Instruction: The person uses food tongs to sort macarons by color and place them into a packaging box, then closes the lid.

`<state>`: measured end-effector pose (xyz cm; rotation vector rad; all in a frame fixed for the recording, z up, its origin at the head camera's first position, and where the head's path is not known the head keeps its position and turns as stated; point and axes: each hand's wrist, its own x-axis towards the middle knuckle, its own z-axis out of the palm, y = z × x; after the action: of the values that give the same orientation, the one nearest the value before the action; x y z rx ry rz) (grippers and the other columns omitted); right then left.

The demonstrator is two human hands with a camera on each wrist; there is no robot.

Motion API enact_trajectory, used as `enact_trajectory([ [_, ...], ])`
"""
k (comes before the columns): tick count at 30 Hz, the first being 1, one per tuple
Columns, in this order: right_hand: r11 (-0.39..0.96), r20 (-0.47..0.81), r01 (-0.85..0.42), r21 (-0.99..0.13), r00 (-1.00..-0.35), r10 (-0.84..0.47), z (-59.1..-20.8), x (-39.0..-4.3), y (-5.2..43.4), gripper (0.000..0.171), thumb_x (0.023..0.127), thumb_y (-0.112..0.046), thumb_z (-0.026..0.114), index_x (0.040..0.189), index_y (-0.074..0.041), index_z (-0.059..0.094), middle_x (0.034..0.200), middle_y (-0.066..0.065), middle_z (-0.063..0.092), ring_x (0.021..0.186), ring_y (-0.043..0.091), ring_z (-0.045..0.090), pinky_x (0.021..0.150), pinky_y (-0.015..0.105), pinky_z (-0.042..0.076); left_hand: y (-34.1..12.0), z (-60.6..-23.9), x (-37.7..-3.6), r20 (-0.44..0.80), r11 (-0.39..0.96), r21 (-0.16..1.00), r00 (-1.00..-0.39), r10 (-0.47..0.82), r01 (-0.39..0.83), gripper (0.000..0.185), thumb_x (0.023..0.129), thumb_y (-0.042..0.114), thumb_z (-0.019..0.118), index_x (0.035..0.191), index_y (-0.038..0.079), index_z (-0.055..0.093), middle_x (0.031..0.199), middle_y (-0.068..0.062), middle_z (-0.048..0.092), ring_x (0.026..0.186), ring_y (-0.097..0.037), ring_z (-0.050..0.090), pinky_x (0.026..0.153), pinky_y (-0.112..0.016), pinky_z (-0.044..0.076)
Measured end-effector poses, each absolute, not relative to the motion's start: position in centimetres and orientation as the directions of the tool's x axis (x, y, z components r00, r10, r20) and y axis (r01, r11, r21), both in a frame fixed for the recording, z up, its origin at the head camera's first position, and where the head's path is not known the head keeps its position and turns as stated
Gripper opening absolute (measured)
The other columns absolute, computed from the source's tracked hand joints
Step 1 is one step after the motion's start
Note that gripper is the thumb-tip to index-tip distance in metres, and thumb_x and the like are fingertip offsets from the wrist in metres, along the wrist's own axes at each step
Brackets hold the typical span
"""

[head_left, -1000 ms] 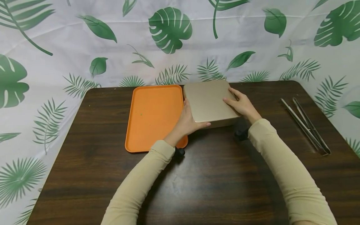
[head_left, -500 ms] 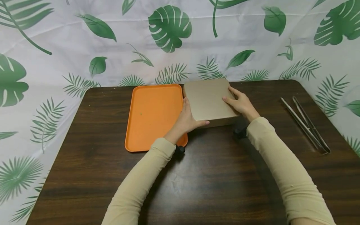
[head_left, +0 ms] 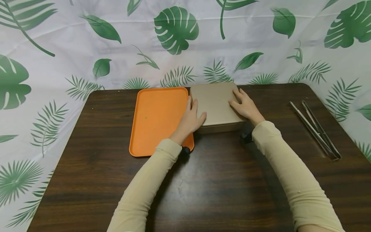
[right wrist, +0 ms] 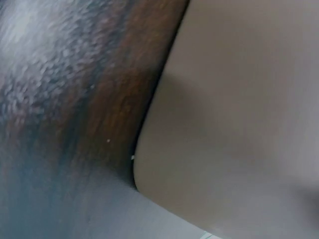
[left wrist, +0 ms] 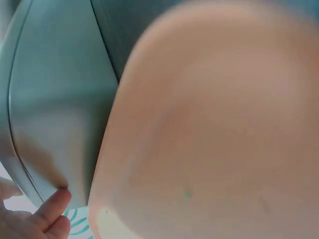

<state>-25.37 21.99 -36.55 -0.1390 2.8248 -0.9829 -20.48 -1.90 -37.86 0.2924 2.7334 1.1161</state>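
Note:
A gold metal box with its lid down (head_left: 217,106) stands at the back of the table, against the right edge of an orange tray (head_left: 155,122). My left hand (head_left: 188,120) lies at the box's near left corner, its thumb over the lid. In the left wrist view a fingertip (left wrist: 56,201) touches the box side (left wrist: 60,74). At the right edge of the lid rests my right hand (head_left: 246,106), thumb on the top and fingers spread along the edge. Only the box (right wrist: 239,114) and table appear in the right wrist view, with no fingers showing.
Metal tongs (head_left: 317,132) lie on the right of the dark wooden table (head_left: 220,190). A leaf-patterned cloth (head_left: 203,45) hangs behind the back edge. A small green speck (head_left: 146,117) is on the tray.
My left thumb has come up from the box's front side to above the lid, and the left fingers have spread. The right hand has shifted only slightly. Box and tray stay put.

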Motion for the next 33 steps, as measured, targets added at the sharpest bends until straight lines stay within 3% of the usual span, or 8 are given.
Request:
enact_trajectory([
  [7,0.853,-0.152,-0.065,-0.518,-0.974,-0.166,-36.6,-25.5,21.2,0.066,0.101,-0.040,0.030,0.155,-0.015,0.002,0.160,0.018,-0.011,0.145,0.047,0.004,0.117,0.061,0.012,-1.3,-37.3,-20.8,-0.119,0.808,0.576,-0.965,0.233,0.123,0.069,0.100,0.043,0.029,0.155,0.013,0.003,0.162,-0.009,-0.009,0.133,-0.038,0.040,0.114,-0.048,0.032],
  [14,0.896,-0.148,-0.087,-0.435,-0.975,-0.166,-36.9,-25.5,20.9,0.067,0.101,-0.046,0.023,0.155,-0.012,0.001,0.160,0.021,-0.009,0.135,0.062,0.014,0.113,0.066,0.018,-0.9,-37.1,-20.8,-0.120,0.855,0.507,-0.974,0.191,0.105,0.070,0.099,0.048,0.029,0.156,0.014,0.004,0.163,-0.009,-0.004,0.130,-0.040,0.042,0.115,-0.048,0.030],
  [19,0.920,-0.164,-0.066,-0.387,-0.977,-0.139,-37.2,-25.4,20.7,0.069,0.100,-0.052,0.019,0.155,-0.015,0.000,0.161,0.018,-0.010,0.133,0.061,0.021,0.109,0.067,0.025,-0.8,-37.3,-20.8,-0.113,0.884,0.456,-0.979,0.171,0.101,0.071,0.098,0.049,0.029,0.156,0.015,0.006,0.163,-0.008,0.000,0.130,-0.037,0.043,0.114,-0.047,0.031],
  [26,0.947,-0.187,-0.032,-0.320,-0.978,-0.097,-37.2,-25.2,20.4,0.070,0.098,-0.058,0.010,0.155,-0.021,-0.005,0.161,0.014,-0.013,0.134,0.060,0.020,0.102,0.072,0.030,-0.6,-37.6,-20.8,-0.095,0.912,0.395,-0.983,0.159,0.109,0.071,0.098,0.053,0.028,0.156,0.016,0.009,0.163,-0.007,0.005,0.128,-0.034,0.047,0.111,-0.047,0.035],
  [33,0.946,-0.150,-0.032,-0.323,-0.985,-0.084,-37.2,-25.0,20.2,0.069,0.098,-0.056,0.012,0.155,-0.020,-0.002,0.161,0.014,-0.010,0.134,0.059,0.022,0.101,0.071,0.031,-0.5,-37.6,-20.9,-0.115,0.939,0.331,-0.983,0.142,0.097,0.072,0.097,0.056,0.024,0.156,0.018,0.006,0.163,-0.004,0.003,0.127,-0.031,0.048,0.109,-0.046,0.036],
])
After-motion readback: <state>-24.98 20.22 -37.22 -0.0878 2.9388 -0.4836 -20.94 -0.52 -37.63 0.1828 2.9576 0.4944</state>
